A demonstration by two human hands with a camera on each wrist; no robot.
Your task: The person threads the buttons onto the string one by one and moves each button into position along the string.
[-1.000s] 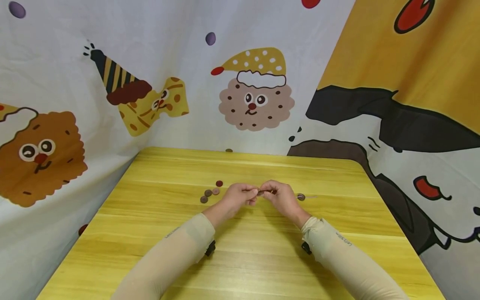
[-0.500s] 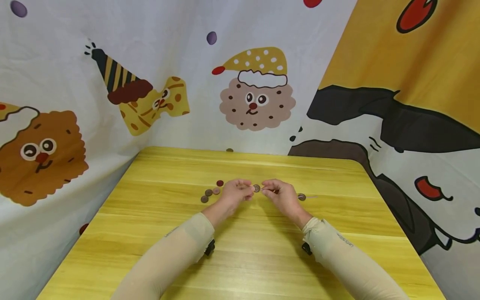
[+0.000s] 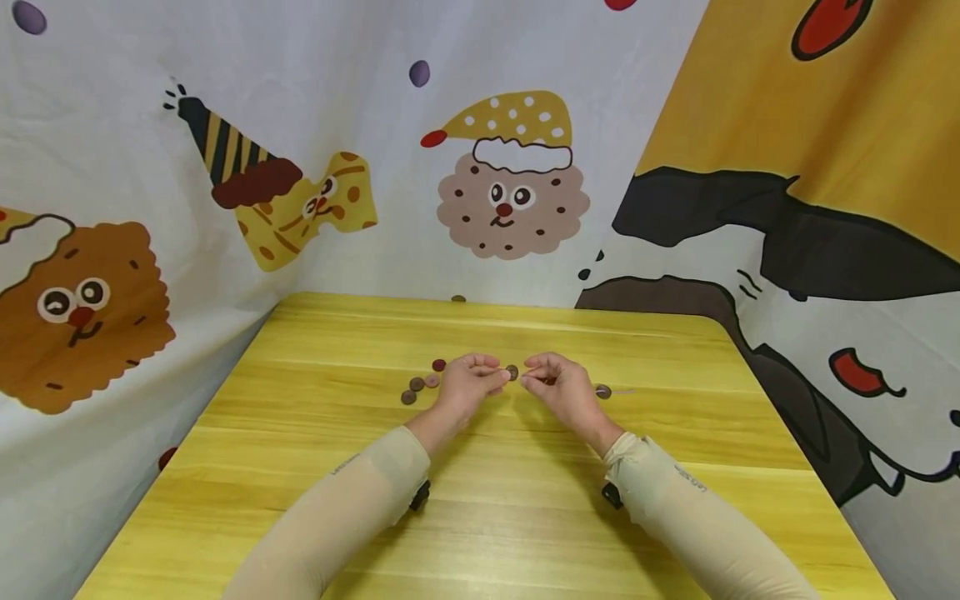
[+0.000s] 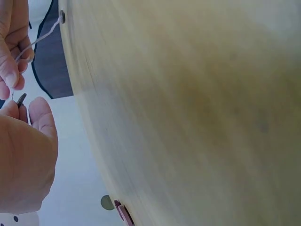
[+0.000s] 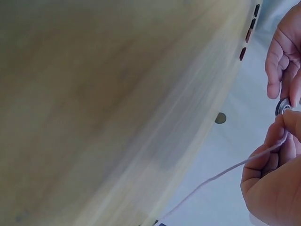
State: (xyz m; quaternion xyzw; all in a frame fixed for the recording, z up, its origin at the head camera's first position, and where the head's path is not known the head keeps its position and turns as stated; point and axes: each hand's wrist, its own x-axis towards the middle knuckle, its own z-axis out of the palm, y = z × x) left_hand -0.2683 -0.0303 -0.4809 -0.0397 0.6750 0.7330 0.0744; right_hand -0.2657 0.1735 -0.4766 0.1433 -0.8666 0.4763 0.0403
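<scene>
A round brown button (image 3: 512, 372) is pinched at its edge by my left hand (image 3: 467, 388), held up above the table. Just to its right, my right hand (image 3: 562, 392) pinches a thin pale cord (image 5: 221, 173) close to the button's face. From my right fingers the cord runs down to a second brown button (image 3: 603, 391) lying on the table, with a short tail beyond it. In the left wrist view the held button (image 4: 21, 99) appears edge-on between my fingertips.
Left of my left hand lie a dark red button (image 3: 438, 365), a pinkish button (image 3: 432, 380) and two brown buttons (image 3: 417, 384) on the wooden table (image 3: 517, 517). A printed cloth (image 3: 405, 250) hangs behind the table's far edge.
My fingertips were together over the button a second ago. They have since parted slightly, and the button has turned its face into view. The button on the table at right stays put.
</scene>
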